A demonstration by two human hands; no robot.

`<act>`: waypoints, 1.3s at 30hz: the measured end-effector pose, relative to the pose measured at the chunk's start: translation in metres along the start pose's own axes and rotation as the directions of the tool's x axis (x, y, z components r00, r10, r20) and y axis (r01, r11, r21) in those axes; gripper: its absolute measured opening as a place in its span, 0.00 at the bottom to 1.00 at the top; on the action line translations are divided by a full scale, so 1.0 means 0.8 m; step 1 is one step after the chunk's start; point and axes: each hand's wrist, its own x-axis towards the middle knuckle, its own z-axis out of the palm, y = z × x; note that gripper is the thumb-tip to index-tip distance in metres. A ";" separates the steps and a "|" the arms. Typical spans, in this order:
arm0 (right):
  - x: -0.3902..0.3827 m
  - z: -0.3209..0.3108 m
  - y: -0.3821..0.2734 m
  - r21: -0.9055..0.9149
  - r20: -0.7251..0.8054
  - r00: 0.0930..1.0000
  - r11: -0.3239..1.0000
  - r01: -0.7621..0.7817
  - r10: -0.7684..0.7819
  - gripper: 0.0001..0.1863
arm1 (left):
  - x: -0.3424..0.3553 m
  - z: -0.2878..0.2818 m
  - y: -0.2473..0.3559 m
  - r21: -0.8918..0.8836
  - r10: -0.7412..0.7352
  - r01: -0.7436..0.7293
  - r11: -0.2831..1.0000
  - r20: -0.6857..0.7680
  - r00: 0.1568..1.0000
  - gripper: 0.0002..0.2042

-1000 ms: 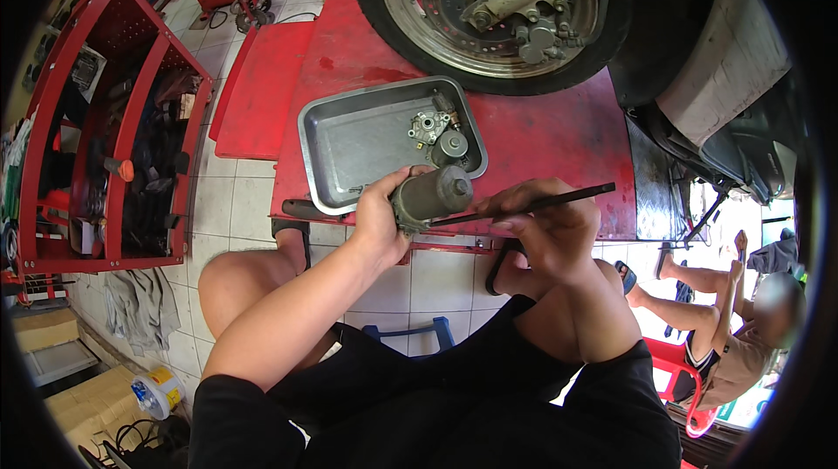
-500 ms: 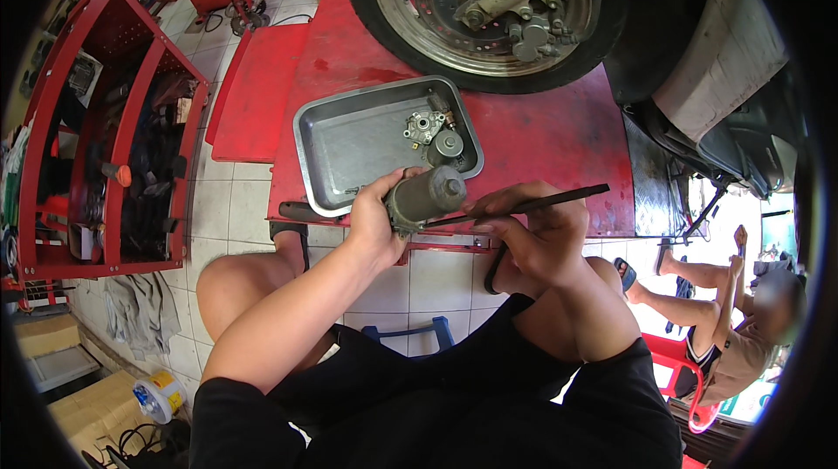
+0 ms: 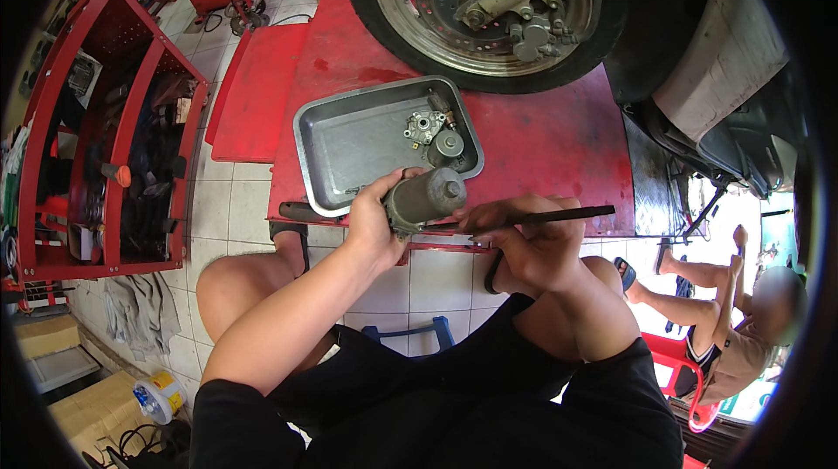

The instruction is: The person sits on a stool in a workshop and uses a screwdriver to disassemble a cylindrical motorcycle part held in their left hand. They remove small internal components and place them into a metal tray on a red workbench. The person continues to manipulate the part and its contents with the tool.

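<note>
My left hand [image 3: 377, 226] grips a grey cylindrical motor part [image 3: 425, 197], holding it above the near edge of a red lift platform [image 3: 541, 142]. My right hand [image 3: 521, 240] holds a thin black tool [image 3: 559, 215] like a pen, its tip at the side of the motor part. Just beyond my hands lies a grey metal tray [image 3: 349, 142] with small metal parts [image 3: 436, 136] in its far right corner.
A motorcycle wheel [image 3: 489, 6] with disc brake stands on the platform behind the tray. A red tool cart [image 3: 113, 129] is at left. Cardboard boxes [image 3: 87, 390] and a rag lie on the tiled floor. Another person [image 3: 742, 329] sits at the lower right.
The view has shifted slightly; the tray and wheel sit a little lower in the picture. Both hands keep the same hold on the motor part and the tool.
</note>
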 end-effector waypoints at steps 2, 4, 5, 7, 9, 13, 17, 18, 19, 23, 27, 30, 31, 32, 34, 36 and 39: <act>0.002 0.001 0.000 0.013 0.008 1.000 0.999 0.030 -0.030 0.10 | 0.001 -0.002 0.000 0.013 -0.001 0.001 1.000 -0.007 1.000 0.16; 0.003 0.002 -0.001 0.005 0.006 0.999 0.999 0.032 -0.032 0.11 | -0.002 0.004 0.002 0.039 -0.002 0.004 0.999 -0.045 0.999 0.16; 0.003 0.004 -0.001 0.004 0.006 0.999 0.999 0.035 -0.035 0.11 | -0.004 0.006 0.003 0.041 0.001 0.001 0.999 -0.056 0.998 0.16; 0.004 0.005 -0.001 0.001 -0.017 1.000 1.000 0.025 -0.025 0.09 | -0.006 0.008 0.005 0.045 0.007 -0.003 0.999 -0.080 0.997 0.16; 0.004 0.006 0.001 -0.004 -0.038 0.999 1.000 0.020 -0.020 0.09 | -0.003 0.003 0.006 0.037 0.019 -0.017 0.999 -0.068 0.997 0.16; 0.005 0.008 0.008 0.054 -0.086 0.996 0.998 -0.014 0.019 0.10 | 0.000 0.001 0.017 0.026 0.040 -0.039 0.999 -0.015 0.999 0.16; 0.005 0.009 0.006 0.006 -0.069 0.997 0.999 -0.046 0.046 0.09 | 0.000 -0.010 0.017 0.029 0.051 -0.051 0.998 0.004 0.999 0.15; 0.005 0.008 0.007 -0.017 -0.058 0.997 0.998 -0.053 0.052 0.09 | -0.006 0.000 0.016 0.031 0.048 -0.047 0.998 -0.047 0.998 0.15; 0.005 0.006 0.010 -0.040 -0.048 0.997 0.997 -0.061 0.059 0.09 | -0.008 0.005 0.015 0.032 0.046 -0.043 0.999 -0.097 0.994 0.15; 0.015 0.003 0.013 -0.031 -0.059 0.997 0.998 -0.054 0.052 0.09 | -0.002 -0.004 0.010 0.028 0.052 -0.050 0.998 -0.060 0.997 0.15; 0.014 0.001 0.009 -0.106 0.018 0.999 0.993 -0.047 0.049 0.04 | -0.001 -0.004 0.013 0.016 0.063 -0.062 0.998 -0.065 0.996 0.14; 0.009 0.006 0.010 -0.072 0.002 0.999 0.997 -0.035 0.035 0.04 | 0.000 -0.008 0.011 0.028 0.065 -0.064 0.998 -0.062 0.996 0.15; 0.008 0.010 0.009 -0.058 -0.011 0.999 0.998 -0.040 0.040 0.05 | 0.000 -0.008 0.011 0.032 0.061 -0.059 0.998 -0.067 0.996 0.15; 0.006 0.012 0.009 -0.040 -0.036 0.998 0.998 -0.049 0.047 0.05 | -0.001 -0.005 0.011 0.020 0.063 -0.061 0.998 -0.085 0.994 0.15; 0.003 0.016 0.011 -0.003 -0.086 0.994 0.998 -0.064 0.064 0.05 | -0.005 0.004 0.013 -0.003 0.065 -0.066 0.998 -0.119 0.991 0.16; 0.002 0.022 0.012 -0.011 -0.155 0.987 0.999 -0.043 0.040 0.06 | -0.003 0.002 0.015 0.021 0.072 -0.070 0.997 -0.086 0.994 0.16; -0.002 0.028 0.016 -0.009 -0.227 0.974 1.000 0.002 -0.004 0.07 | -0.001 -0.002 0.016 0.037 0.075 -0.073 0.997 -0.051 0.996 0.16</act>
